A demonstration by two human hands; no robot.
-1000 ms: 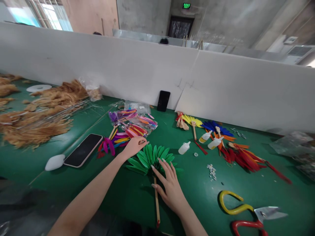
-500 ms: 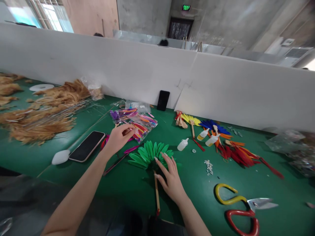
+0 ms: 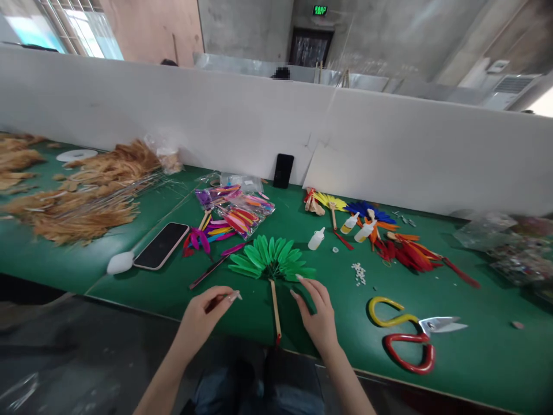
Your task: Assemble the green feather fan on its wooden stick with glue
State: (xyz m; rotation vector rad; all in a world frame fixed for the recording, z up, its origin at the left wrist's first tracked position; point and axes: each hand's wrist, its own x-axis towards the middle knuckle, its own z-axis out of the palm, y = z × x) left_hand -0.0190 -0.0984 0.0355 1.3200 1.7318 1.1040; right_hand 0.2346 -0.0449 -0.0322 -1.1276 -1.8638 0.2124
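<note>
A green feather fan (image 3: 272, 256) with a thin wooden handle (image 3: 275, 311) lies on the green table in front of me. To the left of the handle, my left hand (image 3: 205, 314) hovers with thumb and forefinger pinched together; whatever is between them is too small to make out. On the other side my right hand (image 3: 318, 311) is open, its fingers apart and its fingertips close by the fan's lower right feathers. A purple feather (image 3: 233, 249) and a dark thin stick (image 3: 209, 272) lie left of the fan.
Red-and-yellow-handled scissors (image 3: 415, 328) lie at the right, near small white beads (image 3: 358, 274) and glue bottles (image 3: 317, 238). A phone (image 3: 162, 246), bagged colored feathers (image 3: 244, 216) and brown fibres (image 3: 86, 202) are leftward. A white partition (image 3: 207, 115) stands behind.
My left hand has drawn back from the feather bags toward me, still pinched. My right hand has slid off the fan's centre to its right side, uncovering the middle.
</note>
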